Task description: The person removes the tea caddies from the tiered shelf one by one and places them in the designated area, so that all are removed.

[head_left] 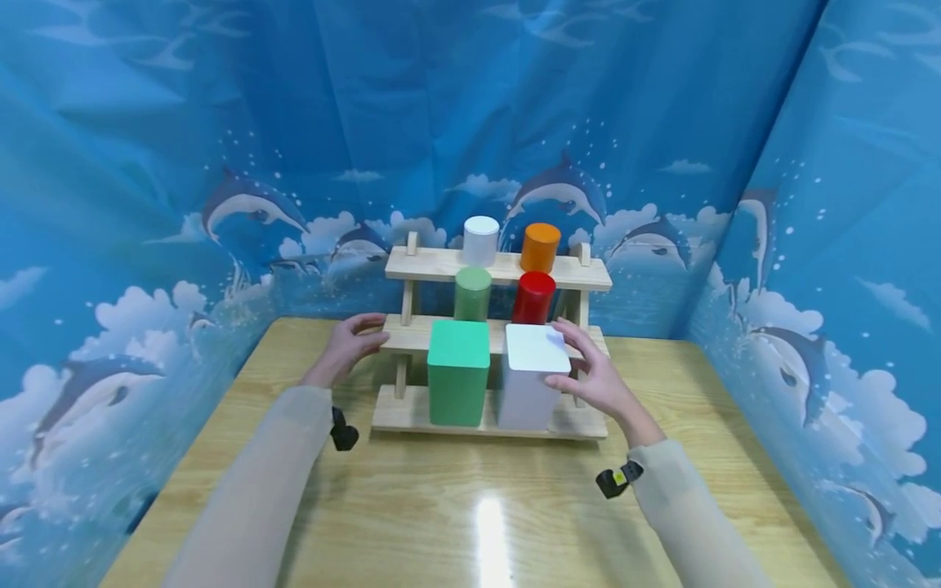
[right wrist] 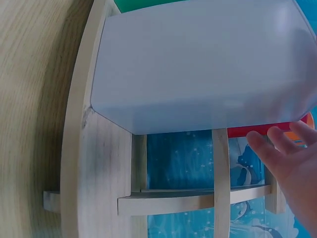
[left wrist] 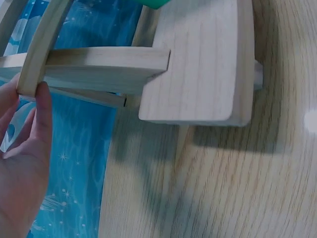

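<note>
Enclosing the far, left and right sides, a blue backdrop [head_left: 367, 114] carries printed dolphins, clouds and bubbles. In front of it lies a wood-grained table [head_left: 397, 506]. Toward its far side sits a three-tier wooden stand [head_left: 403, 412], whose boards rise in steps from near to far.

Two upright boxes occupy the lowest, nearest tier: a green box [head_left: 458, 388] left of centre and, just beside it on the right, a white box [head_left: 524, 404].

The left hand [head_left: 349, 347] is at the left end of the middle tier; the left wrist view shows the board's end pinched between thumb and fingers. The right hand [head_left: 599, 380] is at the right side of the white box, its thumb near the front and its fingers toward the far corner. These are spread apart rather than clamped; whether they touch the box cannot be told.

Four upright cylinders complete the arrangement. On the top tier, a white cylinder [head_left: 481, 242] stands to the left and an orange cylinder [head_left: 540, 247] to the right; on the middle tier, a pale green cylinder [head_left: 473, 296] stands left of a red cylinder [head_left: 533, 298].
</note>
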`<state>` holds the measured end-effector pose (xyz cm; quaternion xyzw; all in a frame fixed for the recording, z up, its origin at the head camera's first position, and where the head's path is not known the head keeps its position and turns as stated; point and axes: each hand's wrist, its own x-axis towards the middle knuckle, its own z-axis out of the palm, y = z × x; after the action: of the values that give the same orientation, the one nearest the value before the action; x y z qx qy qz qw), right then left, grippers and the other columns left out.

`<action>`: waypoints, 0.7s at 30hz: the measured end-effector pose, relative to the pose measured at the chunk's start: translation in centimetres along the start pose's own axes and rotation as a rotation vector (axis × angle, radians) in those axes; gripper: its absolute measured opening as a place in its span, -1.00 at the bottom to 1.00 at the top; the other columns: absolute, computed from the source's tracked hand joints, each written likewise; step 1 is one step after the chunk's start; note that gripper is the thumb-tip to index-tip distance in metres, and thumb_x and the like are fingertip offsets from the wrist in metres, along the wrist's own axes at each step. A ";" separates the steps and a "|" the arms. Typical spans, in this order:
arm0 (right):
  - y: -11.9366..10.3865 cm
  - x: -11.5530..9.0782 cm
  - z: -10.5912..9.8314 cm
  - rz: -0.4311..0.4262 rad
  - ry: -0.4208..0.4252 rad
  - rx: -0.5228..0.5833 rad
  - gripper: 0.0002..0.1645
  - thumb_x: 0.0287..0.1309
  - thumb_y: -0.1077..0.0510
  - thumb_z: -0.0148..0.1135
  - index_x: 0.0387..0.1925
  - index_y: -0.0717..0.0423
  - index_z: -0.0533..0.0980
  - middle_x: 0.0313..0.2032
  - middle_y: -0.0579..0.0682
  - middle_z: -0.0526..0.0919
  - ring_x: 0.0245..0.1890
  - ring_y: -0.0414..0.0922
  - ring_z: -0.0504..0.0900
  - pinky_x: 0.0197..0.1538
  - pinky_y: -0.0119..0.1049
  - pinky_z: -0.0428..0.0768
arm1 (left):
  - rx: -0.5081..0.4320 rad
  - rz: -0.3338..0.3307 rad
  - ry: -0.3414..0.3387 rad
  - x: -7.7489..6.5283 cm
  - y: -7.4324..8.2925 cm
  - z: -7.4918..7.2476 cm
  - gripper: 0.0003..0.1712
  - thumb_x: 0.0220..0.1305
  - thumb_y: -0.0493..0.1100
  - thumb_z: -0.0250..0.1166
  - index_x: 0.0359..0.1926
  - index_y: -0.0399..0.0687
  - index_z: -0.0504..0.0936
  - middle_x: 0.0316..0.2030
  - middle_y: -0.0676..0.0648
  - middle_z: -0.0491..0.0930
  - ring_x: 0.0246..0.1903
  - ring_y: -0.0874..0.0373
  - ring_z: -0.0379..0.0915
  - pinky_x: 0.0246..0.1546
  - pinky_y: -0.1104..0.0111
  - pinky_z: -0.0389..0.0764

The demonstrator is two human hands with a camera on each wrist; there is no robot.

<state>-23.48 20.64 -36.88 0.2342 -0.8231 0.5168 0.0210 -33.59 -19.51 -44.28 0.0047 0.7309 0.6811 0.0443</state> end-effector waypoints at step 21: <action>3.1 0.4 0.3 0.016 0.041 0.018 -0.19 -0.05 0.11 0.44 0.27 -0.04 0.31 0.31 0.00 0.20 0.18 0.03 0.25 0.12 0.10 0.42 | 0.074 0.092 -0.056 0.1 -0.7 -0.6 -0.45 0.20 -0.12 0.30 0.18 -0.22 0.42 0.17 -0.19 0.37 0.11 -0.05 0.33 0.07 0.14 0.47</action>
<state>-25.08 21.34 -39.48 0.2173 -0.8197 0.5291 0.0315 -33.70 -20.12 -44.97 0.0588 0.7530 0.6546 0.0330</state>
